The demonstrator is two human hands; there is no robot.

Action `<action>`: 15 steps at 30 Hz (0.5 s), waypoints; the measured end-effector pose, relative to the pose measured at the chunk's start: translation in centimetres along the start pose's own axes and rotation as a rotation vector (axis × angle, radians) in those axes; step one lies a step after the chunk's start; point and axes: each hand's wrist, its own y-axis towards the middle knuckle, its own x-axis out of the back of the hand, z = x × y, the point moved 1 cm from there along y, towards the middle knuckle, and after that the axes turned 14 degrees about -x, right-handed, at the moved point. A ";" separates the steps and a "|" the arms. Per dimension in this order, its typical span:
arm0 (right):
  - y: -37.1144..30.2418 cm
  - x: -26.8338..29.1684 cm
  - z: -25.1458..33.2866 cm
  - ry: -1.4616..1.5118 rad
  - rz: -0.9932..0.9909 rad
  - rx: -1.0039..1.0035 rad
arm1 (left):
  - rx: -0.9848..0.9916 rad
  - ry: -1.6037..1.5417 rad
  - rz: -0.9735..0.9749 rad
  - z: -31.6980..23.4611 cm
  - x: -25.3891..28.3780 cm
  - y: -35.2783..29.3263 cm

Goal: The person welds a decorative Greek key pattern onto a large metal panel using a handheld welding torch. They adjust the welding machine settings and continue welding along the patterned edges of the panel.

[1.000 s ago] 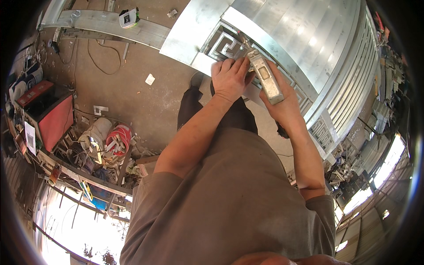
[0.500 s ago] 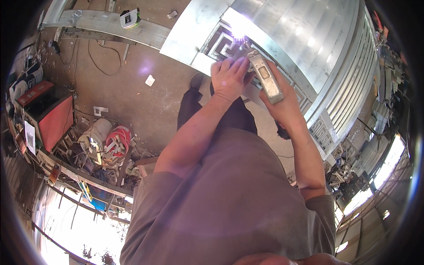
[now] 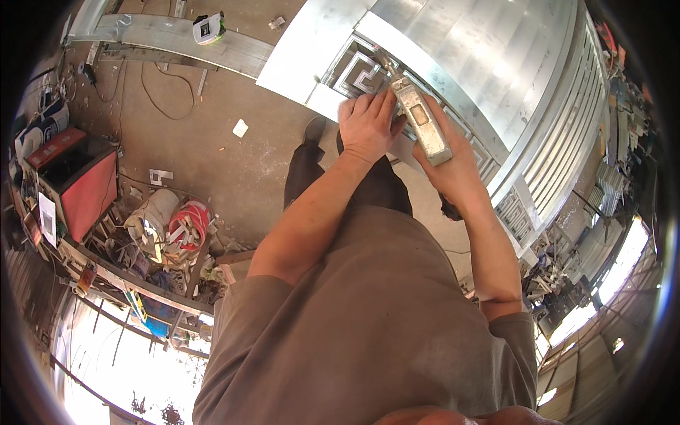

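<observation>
My right hand [image 3: 457, 164] is closed round a boxy, worn metal welding gun [image 3: 423, 122]. Its narrow nozzle reaches up and left to a fretwork insert [image 3: 354, 74] of angular silver bars, set in a large silvery metal panel [image 3: 432, 42]. No light shows at the tip. Just left of the gun, my left hand [image 3: 368, 126] has its fingers together and bent over the panel's near edge beside the fretwork. Its thumb points toward the gun, and the undersides of its fingers are hidden. A dark part of the gun [image 3: 450, 209] shows below my right wrist.
A long metal beam [image 3: 177, 35] carrying a small white and green packet [image 3: 208, 28] joins the panel's left side. At left stand a red-sided box [image 3: 88, 191], a pale bucket [image 3: 157, 209] and a red bucket of offcuts [image 3: 190, 225]. A cable [image 3: 173, 117] curls on the floor.
The bright purple-white glare and sparks at the gun's tip have gone out, baring the fretwork. The gun and my right hand have shifted very slightly; my left hand keeps its place.
</observation>
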 end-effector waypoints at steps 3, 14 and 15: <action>0.2 -0.2 -0.2 -0.019 -0.034 0.045 | 0.002 -0.001 0.006 0.0 0.0 0.0; 0.5 -0.2 -0.5 -0.022 -0.030 0.037 | 0.011 -0.002 0.054 -0.1 0.1 0.1; 0.5 -0.1 -0.4 -0.007 0.003 -0.005 | 0.010 -0.001 0.051 -0.1 0.1 0.1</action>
